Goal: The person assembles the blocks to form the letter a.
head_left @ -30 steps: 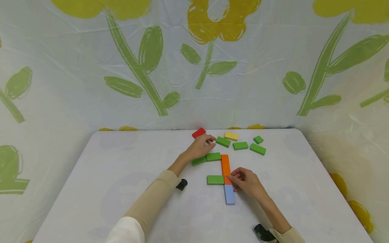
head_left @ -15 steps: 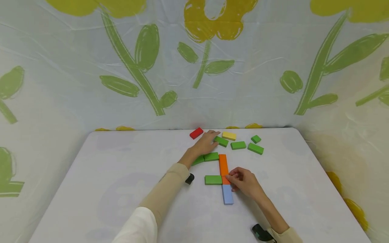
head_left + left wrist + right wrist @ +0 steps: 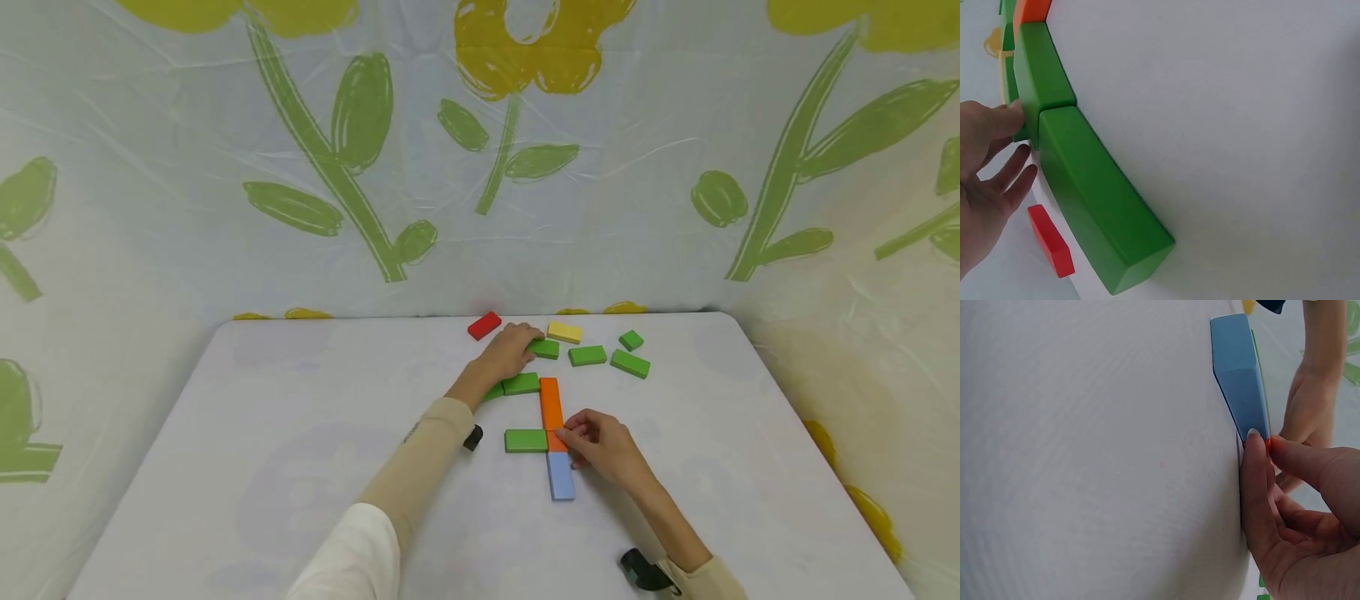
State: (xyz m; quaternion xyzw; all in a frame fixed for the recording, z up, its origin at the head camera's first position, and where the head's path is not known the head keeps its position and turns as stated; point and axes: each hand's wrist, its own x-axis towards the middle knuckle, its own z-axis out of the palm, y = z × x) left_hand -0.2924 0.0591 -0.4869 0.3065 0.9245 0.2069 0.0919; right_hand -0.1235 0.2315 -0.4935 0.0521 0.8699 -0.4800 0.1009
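Note:
At the back of the table my left hand (image 3: 512, 350) grips the left end of a green block (image 3: 547, 349) between thumb and fingers. My right hand (image 3: 603, 448) has thumb and fingertips on a short orange block (image 3: 556, 442). That piece lies in line between a long orange block (image 3: 551, 404) and a blue block (image 3: 561, 477); in the right wrist view a fingertip overlaps the end of the blue block (image 3: 1235, 356). One green block (image 3: 526, 441) extends left from the short orange one. Another green block (image 3: 521, 384) meets the far orange end, with a further green block (image 3: 1104, 200) angled off it.
Loose at the back lie a red block (image 3: 484, 326), a yellow block (image 3: 564, 332), a small green block (image 3: 632, 340) and two longer ones, a green block (image 3: 587, 356) and a tilted green block (image 3: 630, 364). A flower-print cloth (image 3: 600, 250) hangs behind the table.
My left hand has moved right from near the red block to the green block and taken hold of it; that block has turned straighter. The right hand stays in place.

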